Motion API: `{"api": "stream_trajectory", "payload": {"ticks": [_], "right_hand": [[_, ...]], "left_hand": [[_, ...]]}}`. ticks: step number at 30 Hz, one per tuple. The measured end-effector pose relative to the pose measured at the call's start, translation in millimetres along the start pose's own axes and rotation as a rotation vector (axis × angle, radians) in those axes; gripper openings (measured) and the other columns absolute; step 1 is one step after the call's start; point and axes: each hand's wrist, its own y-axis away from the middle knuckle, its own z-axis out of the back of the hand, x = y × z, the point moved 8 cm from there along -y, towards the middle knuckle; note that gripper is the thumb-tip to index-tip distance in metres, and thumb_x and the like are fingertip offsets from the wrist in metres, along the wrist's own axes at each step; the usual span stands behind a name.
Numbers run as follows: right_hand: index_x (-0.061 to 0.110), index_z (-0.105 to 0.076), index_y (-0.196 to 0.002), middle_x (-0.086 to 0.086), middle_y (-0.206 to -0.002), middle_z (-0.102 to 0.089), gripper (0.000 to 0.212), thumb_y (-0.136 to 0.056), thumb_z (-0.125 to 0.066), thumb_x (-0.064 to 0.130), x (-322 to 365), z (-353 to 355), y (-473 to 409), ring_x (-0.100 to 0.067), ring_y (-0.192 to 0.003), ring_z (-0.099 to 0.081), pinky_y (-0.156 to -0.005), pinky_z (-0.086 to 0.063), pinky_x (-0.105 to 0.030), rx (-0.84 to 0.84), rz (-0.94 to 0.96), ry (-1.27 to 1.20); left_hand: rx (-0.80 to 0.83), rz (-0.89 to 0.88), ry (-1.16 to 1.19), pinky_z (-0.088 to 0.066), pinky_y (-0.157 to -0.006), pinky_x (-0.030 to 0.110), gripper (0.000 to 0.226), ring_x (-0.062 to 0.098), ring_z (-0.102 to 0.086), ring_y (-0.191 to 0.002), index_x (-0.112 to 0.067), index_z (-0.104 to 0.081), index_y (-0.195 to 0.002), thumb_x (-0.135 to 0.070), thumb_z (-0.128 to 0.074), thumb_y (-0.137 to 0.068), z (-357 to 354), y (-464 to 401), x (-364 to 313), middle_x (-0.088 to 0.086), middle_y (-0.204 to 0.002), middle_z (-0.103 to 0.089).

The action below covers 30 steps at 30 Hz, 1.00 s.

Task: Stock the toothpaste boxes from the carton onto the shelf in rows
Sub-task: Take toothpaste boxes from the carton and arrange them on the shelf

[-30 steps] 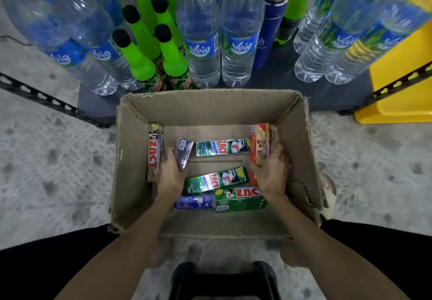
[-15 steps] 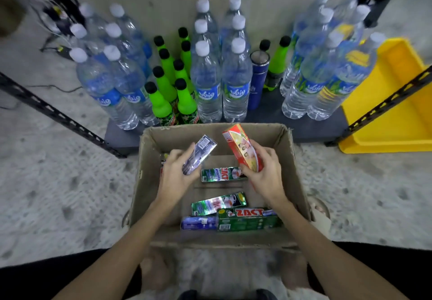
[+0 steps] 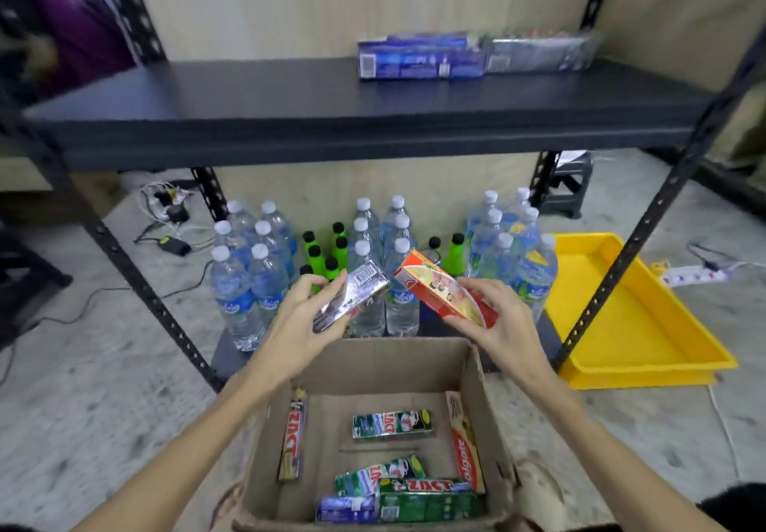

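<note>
Overhead, the dark shelf [image 3: 290, 92] is seen spanning the rack, and toward its back right corner a row has been begun: two stocked packs, one blue [image 3: 418, 59] and one silver [image 3: 539, 52], are laid end to end along the rear edge, probably so that later boxes can be lined up in front. Below, on the floor, the carton [image 3: 489, 415] is stood open just before the rack, within easy reach. Seven toothpaste boxes can be counted inside it: two leaned against the side walls, one flat in the middle, and four bunched at the near edge. Between carton and shelf, two more boxes are held up. A silver box [image 3: 352, 297] is gripped by the left hand [image 3: 306, 324], fingers curled round it, and a red box [image 3: 445, 293] is pinched by the right hand [image 3: 505, 324]; both are tilted upward, apparently for carrying to the shelf.
</note>
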Motion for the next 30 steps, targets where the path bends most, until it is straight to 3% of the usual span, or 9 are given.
{"api": "stream_trajectory", "payload": {"ticks": [5, 8, 10, 13, 17, 21, 26, 30], "right_hand": [[0.027, -0.070, -0.123, 0.014, -0.119, -0.065, 0.053, -0.075, -0.085, 0.044, 57, 73, -39, -0.005, -0.113, -0.058, -0.093, -0.046, -0.023, -0.033, 0.087, 0.016], [0.031, -0.069, -0.121, 0.021, -0.117, -0.064, 0.051, -0.074, -0.084, 0.047, 84, 113, -61, 0.000, -0.111, -0.057, -0.092, -0.045, -0.021, -0.048, 0.130, 0.048], [0.031, -0.070, -0.121, 0.020, -0.116, -0.066, 0.051, -0.075, -0.085, 0.046, 98, 138, -75, -0.003, -0.110, -0.059, -0.092, -0.047, -0.027, -0.050, 0.167, 0.090], [0.032, -0.071, -0.121, 0.018, -0.118, -0.068, 0.049, -0.076, -0.085, 0.045, 114, 169, -98, -0.005, -0.113, -0.059, -0.094, -0.049, -0.033, -0.041, 0.220, 0.142], [0.032, -0.071, -0.120, 0.019, -0.119, -0.067, 0.047, -0.078, -0.082, 0.049, 133, 200, -132, -0.004, -0.112, -0.058, -0.096, -0.047, -0.040, -0.008, 0.305, 0.246], [0.030, -0.071, -0.122, 0.015, -0.118, -0.069, 0.043, -0.081, -0.082, 0.038, 128, 214, -177, -0.007, -0.113, -0.059, -0.102, -0.046, -0.043, 0.041, 0.296, 0.292], [0.034, -0.068, -0.124, 0.010, -0.125, -0.066, 0.039, -0.087, -0.077, 0.038, 99, 220, -239, -0.011, -0.120, -0.056, -0.112, -0.040, -0.044, 0.117, 0.219, 0.375], [0.037, -0.067, -0.123, 0.020, -0.124, -0.065, 0.034, -0.090, -0.075, 0.033, 64, 220, -268, -0.007, -0.122, -0.055, -0.115, -0.034, -0.048, 0.177, 0.186, 0.435]], "left_hand": [[0.019, -0.119, 0.021, -0.031, -0.096, 0.009, 0.065, 0.005, -0.047, -0.108, -0.026, -0.044, -0.152, -0.028, -0.071, -0.093, 59, -46, -65, -0.006, -0.116, -0.044], [0.001, -0.182, -0.019, -0.036, -0.093, 0.010, 0.066, 0.004, -0.053, -0.107, -0.027, -0.045, -0.151, -0.042, -0.070, -0.092, 96, -72, -98, -0.011, -0.117, -0.051], [-0.014, -0.209, -0.047, -0.040, -0.096, 0.016, 0.070, -0.001, -0.055, -0.111, -0.025, -0.048, -0.150, -0.054, -0.068, -0.089, 118, -87, -113, -0.015, -0.122, -0.056], [-0.043, -0.222, -0.041, -0.044, -0.101, 0.024, 0.064, -0.001, -0.058, -0.117, -0.024, -0.056, -0.143, -0.051, -0.073, -0.087, 147, -109, -132, -0.016, -0.127, -0.061], [-0.076, -0.231, -0.049, -0.044, -0.099, 0.018, 0.053, -0.004, -0.059, -0.114, -0.026, -0.063, -0.135, -0.045, -0.071, -0.087, 173, -144, -152, -0.017, -0.126, -0.064], [-0.020, -0.236, -0.121, -0.043, -0.091, 0.012, 0.047, 0.000, -0.061, -0.103, -0.017, -0.061, -0.137, -0.030, -0.070, -0.093, 169, -195, -158, -0.008, -0.123, -0.064], [0.092, -0.202, -0.272, -0.044, -0.104, 0.030, 0.043, 0.008, -0.055, -0.121, -0.020, -0.058, -0.140, -0.032, -0.061, -0.099, 138, -261, -152, -0.004, -0.136, -0.061], [0.094, -0.182, -0.304, -0.044, -0.106, 0.032, 0.041, 0.010, -0.056, -0.123, -0.019, -0.059, -0.139, -0.031, -0.059, -0.100, 114, -297, -142, -0.003, -0.135, -0.063]]}}
